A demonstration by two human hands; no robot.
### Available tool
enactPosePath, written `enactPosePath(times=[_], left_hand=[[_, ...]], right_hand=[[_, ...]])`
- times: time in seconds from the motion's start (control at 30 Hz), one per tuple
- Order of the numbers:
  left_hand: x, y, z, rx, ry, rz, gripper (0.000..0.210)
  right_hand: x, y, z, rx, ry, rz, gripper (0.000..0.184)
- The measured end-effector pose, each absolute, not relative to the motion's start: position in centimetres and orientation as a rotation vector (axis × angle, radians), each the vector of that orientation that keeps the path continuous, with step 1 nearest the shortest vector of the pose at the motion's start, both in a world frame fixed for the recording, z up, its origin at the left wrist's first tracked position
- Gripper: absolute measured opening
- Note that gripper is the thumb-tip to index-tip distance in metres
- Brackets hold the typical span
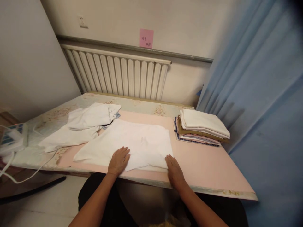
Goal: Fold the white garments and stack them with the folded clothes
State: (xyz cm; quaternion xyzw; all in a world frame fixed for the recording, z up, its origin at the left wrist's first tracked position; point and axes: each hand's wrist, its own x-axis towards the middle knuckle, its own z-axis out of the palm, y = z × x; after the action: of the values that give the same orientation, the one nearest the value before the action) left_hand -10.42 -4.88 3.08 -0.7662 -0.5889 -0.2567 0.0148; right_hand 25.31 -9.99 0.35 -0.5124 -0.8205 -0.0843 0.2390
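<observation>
A white garment [139,142], with a small grey mark near its middle, lies spread on a pink board [201,160] in front of me. My left hand [119,160] rests flat on its near edge, fingers stretched towards the far side. At the garment's near right corner is my right hand [174,171], palm down, with its fingertips touching the edge. No pinch shows in either hand. The part of the cloth under each palm is hidden.
Crumpled white clothes [90,121] lie at the left, and a neat stack of folded clothes [203,124] at the right. A white device with a cord [17,138] sits on the table's left end. Behind stands a radiator [115,74]; a blue curtain [258,94] hangs at the right.
</observation>
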Motion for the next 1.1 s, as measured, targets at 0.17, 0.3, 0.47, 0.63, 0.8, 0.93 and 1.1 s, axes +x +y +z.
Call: enactPosePath(times=[0.17,0.3,0.47,0.63,0.8,0.93,1.1], left_hand=[[-10.5,-5.0,3.1,-2.419,-1.782,-0.795,0.039],[-10.4,-5.0,3.1,-2.423,-1.774,-0.801,0.039],[-10.4,-5.0,3.2,-2.424,-1.765,-0.783,0.039],[-10.5,-4.8,3.0,-2.418,-1.753,-0.782,0.039],[-10.6,-4.7,2.8,-2.435,-1.748,-0.755,0.040],[-10.7,-4.6,2.7,-2.442,-1.728,-0.731,0.040],[-10.7,-4.5,2.8,-2.466,-1.722,-0.692,0.041]], right_hand=[[25.5,-10.3,-0.7,-1.436,-2.153,-0.249,0.076],[25.2,-10.3,-0.7,-1.488,-2.091,-0.252,0.076],[24.6,-9.7,1.1,-1.483,-2.159,-0.244,0.076],[24.2,-9.0,1.7,-1.445,-2.254,-0.245,0.079],[24.7,-9.2,0.5,-1.470,-2.139,-0.281,0.083],[25.4,-10.0,-0.4,-1.497,-2.035,-0.263,0.086],[25.3,-10.2,0.0,-1.533,-2.036,-0.247,0.083]])
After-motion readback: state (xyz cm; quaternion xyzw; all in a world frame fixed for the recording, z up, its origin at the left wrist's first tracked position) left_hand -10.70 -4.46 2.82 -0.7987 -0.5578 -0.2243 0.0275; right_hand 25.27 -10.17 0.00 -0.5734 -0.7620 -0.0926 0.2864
